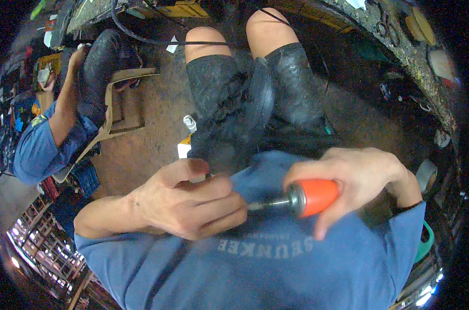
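My right hand grips an orange-handled tool with a metal shaft that points left into my left hand. My left hand is closed around the shaft's tip and a small part that I cannot make out. Both hands are held close to my chest, over my blue shirt. A black shoe lies on my lap between my knees, sole edge up, just beyond my left hand's fingers.
Another person in a blue shirt sits at the left, holding a dark boot. A white bottle stands on the dirt floor. A cluttered bench curves along the upper right. A green rim shows at the right.
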`<action>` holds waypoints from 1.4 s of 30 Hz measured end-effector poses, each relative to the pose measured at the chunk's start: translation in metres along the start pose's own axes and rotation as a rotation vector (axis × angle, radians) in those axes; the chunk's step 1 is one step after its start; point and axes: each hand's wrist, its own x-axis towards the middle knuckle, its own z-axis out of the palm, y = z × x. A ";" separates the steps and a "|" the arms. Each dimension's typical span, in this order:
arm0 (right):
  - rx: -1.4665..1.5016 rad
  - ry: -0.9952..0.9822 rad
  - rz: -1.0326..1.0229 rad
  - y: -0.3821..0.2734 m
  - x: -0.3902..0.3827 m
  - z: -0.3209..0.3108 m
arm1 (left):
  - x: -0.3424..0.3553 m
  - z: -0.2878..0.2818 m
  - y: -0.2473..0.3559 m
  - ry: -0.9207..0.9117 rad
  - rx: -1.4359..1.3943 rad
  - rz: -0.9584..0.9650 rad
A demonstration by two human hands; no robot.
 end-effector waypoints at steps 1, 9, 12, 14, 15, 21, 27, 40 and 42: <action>-0.014 0.009 -0.003 0.001 0.000 -0.002 | 0.000 0.003 -0.001 0.017 -0.029 -0.030; -0.115 0.135 0.048 0.008 0.006 -0.021 | -0.001 -0.005 -0.036 -0.086 -0.229 -0.383; -0.114 0.149 0.027 0.008 0.008 -0.024 | 0.005 -0.010 -0.033 -0.065 -0.164 -0.521; -0.096 0.127 0.046 0.008 0.008 -0.025 | 0.011 -0.002 -0.023 -0.025 -0.011 -0.485; -0.079 0.107 0.066 0.008 0.008 -0.025 | 0.016 0.006 -0.015 -0.025 0.087 -0.418; 0.051 0.019 -0.012 0.012 0.009 -0.018 | 0.009 0.008 -0.006 -0.067 0.353 -0.033; 0.033 -0.124 0.044 0.009 0.005 -0.014 | 0.005 0.005 -0.011 0.035 0.148 0.134; 0.030 -0.109 -0.018 0.014 0.011 -0.016 | -0.008 0.008 -0.009 0.026 -0.132 -0.045; 0.045 -0.087 -0.011 0.016 0.012 -0.018 | -0.012 0.010 -0.015 0.001 -0.155 -0.057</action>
